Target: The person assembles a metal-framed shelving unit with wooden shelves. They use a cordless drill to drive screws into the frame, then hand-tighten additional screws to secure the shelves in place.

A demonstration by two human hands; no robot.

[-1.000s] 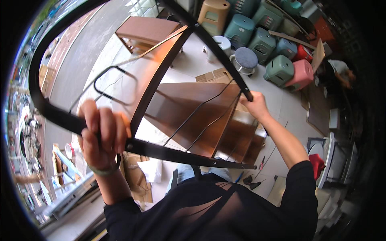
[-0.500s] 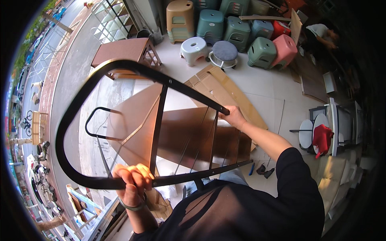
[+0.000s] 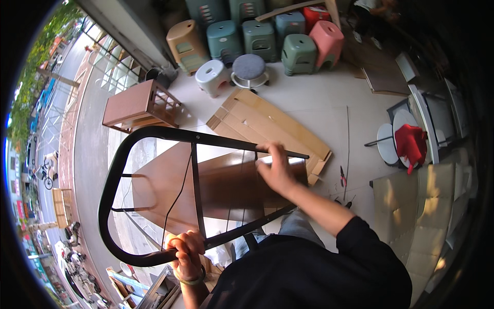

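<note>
A black tubular metal frame [image 3: 105, 206] with one rounded end and crossbars is held slantwise in front of me. My left hand [image 3: 185, 255] is closed round its near rail, close to the rounded end. My right hand [image 3: 278, 172], slightly blurred, has its fingers curled over the far rail, a little short of that rail's end. Through the frame show dark brown boards [image 3: 221, 185] and a lighter brown panel [image 3: 154, 165]. Past the panel, thinner black bent tubing [image 3: 131, 209] sticks out. How the boards join the frame is partly hidden.
Flattened cardboard [image 3: 272, 123] lies on the floor beyond the frame. Plastic stools [image 3: 260, 44] and a brown wooden table [image 3: 128, 108] stand farther back. Pliers [image 3: 342, 177] lie at right, near a beige tufted sofa [image 3: 411, 211] and a red cloth [image 3: 410, 147]. Another person [image 3: 368, 7] is partly visible.
The whole view has shifted. The frame's rounded end sits lower and farther right. My right hand has slid along the far rail from its end toward the rounded end; my left hand keeps its grip.
</note>
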